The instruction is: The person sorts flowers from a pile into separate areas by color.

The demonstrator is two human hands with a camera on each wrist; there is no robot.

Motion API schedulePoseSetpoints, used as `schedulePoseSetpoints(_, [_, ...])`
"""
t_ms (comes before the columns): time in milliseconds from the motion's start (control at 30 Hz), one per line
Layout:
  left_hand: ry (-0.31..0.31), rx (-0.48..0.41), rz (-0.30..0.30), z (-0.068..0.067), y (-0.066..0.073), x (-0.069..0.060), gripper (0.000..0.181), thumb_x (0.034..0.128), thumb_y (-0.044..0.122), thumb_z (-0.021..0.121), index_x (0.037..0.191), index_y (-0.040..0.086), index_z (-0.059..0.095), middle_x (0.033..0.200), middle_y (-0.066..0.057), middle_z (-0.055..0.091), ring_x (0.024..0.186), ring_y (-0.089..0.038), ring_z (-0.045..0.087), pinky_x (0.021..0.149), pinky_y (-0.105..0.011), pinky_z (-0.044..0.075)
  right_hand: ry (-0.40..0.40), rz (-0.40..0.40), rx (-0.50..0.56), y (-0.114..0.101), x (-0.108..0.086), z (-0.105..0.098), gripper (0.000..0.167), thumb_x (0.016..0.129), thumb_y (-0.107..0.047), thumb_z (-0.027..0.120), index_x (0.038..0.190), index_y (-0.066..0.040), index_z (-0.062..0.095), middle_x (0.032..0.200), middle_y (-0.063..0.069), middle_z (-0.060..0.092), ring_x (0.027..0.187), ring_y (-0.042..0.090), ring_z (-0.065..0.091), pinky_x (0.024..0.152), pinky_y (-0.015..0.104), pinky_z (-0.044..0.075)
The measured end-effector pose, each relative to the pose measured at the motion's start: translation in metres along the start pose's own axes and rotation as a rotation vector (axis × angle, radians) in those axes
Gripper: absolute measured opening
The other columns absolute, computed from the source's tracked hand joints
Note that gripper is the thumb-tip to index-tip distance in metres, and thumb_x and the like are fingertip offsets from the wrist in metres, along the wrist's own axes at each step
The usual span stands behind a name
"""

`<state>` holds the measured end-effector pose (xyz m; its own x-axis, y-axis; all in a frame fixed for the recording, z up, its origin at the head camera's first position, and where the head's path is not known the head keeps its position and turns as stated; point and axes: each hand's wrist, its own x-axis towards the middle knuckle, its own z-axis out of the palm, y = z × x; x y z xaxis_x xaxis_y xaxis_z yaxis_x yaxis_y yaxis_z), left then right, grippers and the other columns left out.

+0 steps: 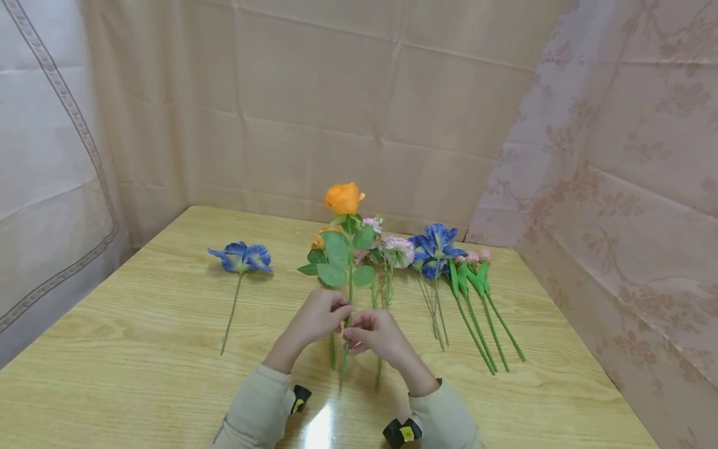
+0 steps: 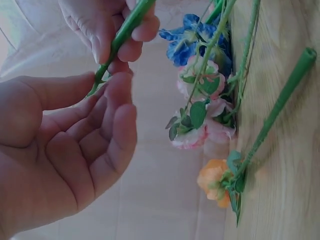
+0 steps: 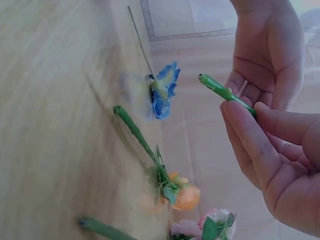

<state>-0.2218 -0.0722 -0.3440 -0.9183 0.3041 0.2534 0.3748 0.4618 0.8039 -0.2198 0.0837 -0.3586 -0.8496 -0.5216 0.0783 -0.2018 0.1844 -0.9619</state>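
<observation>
An orange rose (image 1: 344, 199) with a green leafy stem stands upright above the table, held by both hands. My left hand (image 1: 318, 317) pinches the stem between thumb and fingertips. Just below it, my right hand (image 1: 379, 337) pinches the same stem near its lower end. The right wrist view shows the cut end of the green stem (image 3: 214, 86) sticking out past the right fingertips. Behind the held rose lies a second orange rose (image 2: 215, 181) on the table, partly hidden in the head view by the leaves.
Pink-and-white flowers (image 1: 399, 252) lie right of the roses. Farther right are blue flowers (image 1: 437, 242) and several pink tulips (image 1: 477, 257) with green stems. A single blue flower (image 1: 241, 257) lies at left on the wooden table (image 1: 140, 349). Curtains (image 1: 314, 106) hang around the table.
</observation>
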Motion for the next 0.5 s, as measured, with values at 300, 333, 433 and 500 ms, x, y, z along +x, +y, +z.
schedulePoseSetpoints(300, [-0.045, 0.145, -0.073, -0.005, -0.008, -0.004, 0.019, 0.0886, 0.011, 0.054, 0.077, 0.002, 0.066, 0.062, -0.002, 0.058, 0.047, -0.015, 0.053, 0.044, -0.024, 0.041, 0.042, 0.055, -0.066, 0.001, 0.021, -0.008, 0.012, 0.085, 0.004, 0.056, 0.088, 0.016, 0.058, 0.069, 0.014, 0.061, 0.063, 0.025, 0.062, 0.057, 0.034, 0.052])
schedulePoseSetpoints(333, [-0.047, 0.158, -0.082, -0.005, -0.009, -0.004, 0.02, 0.0886, 0.012, 0.054, 0.076, 0.002, 0.066, 0.061, -0.002, 0.058, 0.046, -0.013, 0.052, 0.044, -0.024, 0.041, 0.048, 0.067, -0.073, 0.0, 0.023, -0.008, 0.012, 0.085, 0.004, 0.056, 0.087, 0.015, 0.059, 0.069, 0.015, 0.061, 0.062, 0.024, 0.062, 0.057, 0.033, 0.052])
schedulePoseSetpoints(433, [-0.041, 0.178, -0.09, -0.007, -0.01, -0.005, 0.023, 0.0881, 0.013, 0.055, 0.07, 0.004, 0.064, 0.059, -0.003, 0.057, 0.043, -0.011, 0.05, 0.043, -0.024, 0.04, 0.063, 0.089, -0.099, 0.001, 0.03, -0.007, 0.01, 0.084, 0.004, 0.057, 0.084, 0.013, 0.059, 0.071, 0.016, 0.062, 0.06, 0.021, 0.062, 0.056, 0.032, 0.052])
schedulePoseSetpoints(500, [-0.037, 0.183, -0.09, -0.008, -0.011, -0.006, 0.025, 0.0879, 0.014, 0.056, 0.066, 0.004, 0.063, 0.056, -0.003, 0.056, 0.043, -0.011, 0.051, 0.042, -0.024, 0.039, 0.079, 0.11, -0.11, 0.001, 0.035, -0.005, 0.009, 0.084, 0.004, 0.057, 0.083, 0.013, 0.059, 0.071, 0.017, 0.062, 0.059, 0.019, 0.062, 0.056, 0.032, 0.052])
